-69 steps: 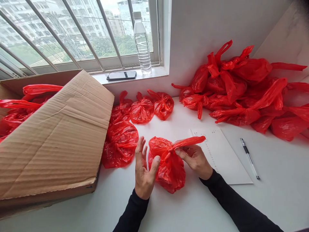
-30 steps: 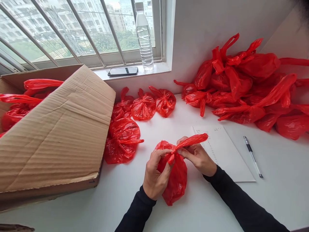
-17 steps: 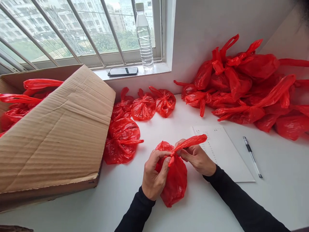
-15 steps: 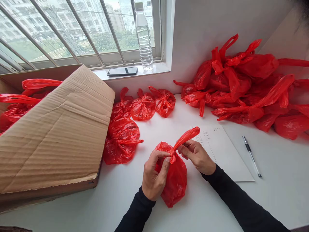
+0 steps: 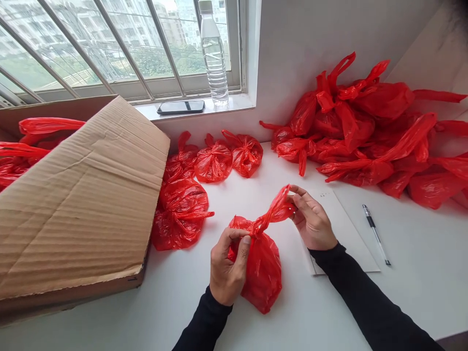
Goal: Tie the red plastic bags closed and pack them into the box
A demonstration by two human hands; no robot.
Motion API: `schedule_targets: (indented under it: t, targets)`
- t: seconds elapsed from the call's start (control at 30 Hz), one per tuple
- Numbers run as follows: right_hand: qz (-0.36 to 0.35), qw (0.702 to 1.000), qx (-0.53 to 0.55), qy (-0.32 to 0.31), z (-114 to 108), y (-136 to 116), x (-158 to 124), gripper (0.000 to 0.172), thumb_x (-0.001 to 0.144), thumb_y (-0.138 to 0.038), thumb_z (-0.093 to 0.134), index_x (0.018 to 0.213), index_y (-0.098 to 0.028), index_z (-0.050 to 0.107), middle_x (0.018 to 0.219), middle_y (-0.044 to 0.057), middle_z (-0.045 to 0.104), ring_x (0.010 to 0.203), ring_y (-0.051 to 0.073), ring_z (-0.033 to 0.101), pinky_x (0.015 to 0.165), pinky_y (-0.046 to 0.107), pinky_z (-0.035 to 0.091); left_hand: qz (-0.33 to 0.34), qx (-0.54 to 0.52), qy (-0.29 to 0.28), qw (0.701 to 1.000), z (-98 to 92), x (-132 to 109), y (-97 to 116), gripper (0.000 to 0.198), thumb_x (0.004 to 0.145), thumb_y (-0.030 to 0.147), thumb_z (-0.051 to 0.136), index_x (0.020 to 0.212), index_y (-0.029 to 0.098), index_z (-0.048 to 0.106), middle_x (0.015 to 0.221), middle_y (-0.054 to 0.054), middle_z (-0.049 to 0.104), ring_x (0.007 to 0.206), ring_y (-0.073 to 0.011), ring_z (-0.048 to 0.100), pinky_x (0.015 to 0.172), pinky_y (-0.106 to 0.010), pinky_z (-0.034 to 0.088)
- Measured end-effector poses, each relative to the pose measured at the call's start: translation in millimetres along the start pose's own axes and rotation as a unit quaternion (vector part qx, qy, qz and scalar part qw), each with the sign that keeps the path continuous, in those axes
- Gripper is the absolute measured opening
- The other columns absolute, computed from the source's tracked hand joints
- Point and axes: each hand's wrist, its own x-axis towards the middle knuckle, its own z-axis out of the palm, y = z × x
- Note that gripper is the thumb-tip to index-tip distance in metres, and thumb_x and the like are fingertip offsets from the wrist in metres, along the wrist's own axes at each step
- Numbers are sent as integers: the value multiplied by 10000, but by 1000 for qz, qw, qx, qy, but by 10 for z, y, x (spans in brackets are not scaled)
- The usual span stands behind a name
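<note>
A red plastic bag [image 5: 263, 278], gathered and twisted at its neck, rests on the white table in front of me. My left hand [image 5: 231, 265] pinches the bag at the knotted neck between thumb and forefinger. To the right, my right hand [image 5: 310, 218] grips the bag's loop handle, which stretches up and right from the knot. Its fingertips are partly behind the plastic. What is inside the bag cannot be made out. Beside my left hand, several tied red bags [image 5: 182, 214] lie near the box.
A cardboard box [image 5: 84, 195] with red bags inside stands at left. A heap of red bags [image 5: 365, 131] lies against the wall at right. Written paper [image 5: 340, 229] and a pen [image 5: 376, 234] lie right. The windowsill holds a phone [image 5: 181, 107] and a water bottle [image 5: 215, 63].
My right hand has moved up and right from the knot to the handle's upper end, and the loop is spread wider. My left hand keeps its pinch. The view has shifted slightly.
</note>
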Motion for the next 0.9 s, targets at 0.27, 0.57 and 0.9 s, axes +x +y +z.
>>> schedule_targets:
  t: [0.27,0.57,0.9]
  targets:
    - [-23,980,-138,-141,252,167,-260,329,959,-528,578,1104,-260,453,985,29,610,853,183,584,811,360,509,-48,-15,95,994,2,26,-60,57,946,263,624,956,238,674,830,20,654,763,-127,613,729,-241,493]
    - [-94,944,-246,-199,328,57,-338,93,957,-314,619,931,-228,645,936,30,607,854,187,562,846,361,472,-30,6,-38,999,-21,-16,-53,172,926,335,654,1088,304,701,837,12,639,839,-177,556,844,-336,438]
    - [-34,944,-181,-274,375,11,-352,201,1010,-344,533,867,-224,609,963,29,539,889,178,542,853,340,453,-139,-77,19,987,-61,64,10,166,918,373,666,874,216,637,900,-18,630,861,-181,579,838,-326,453]
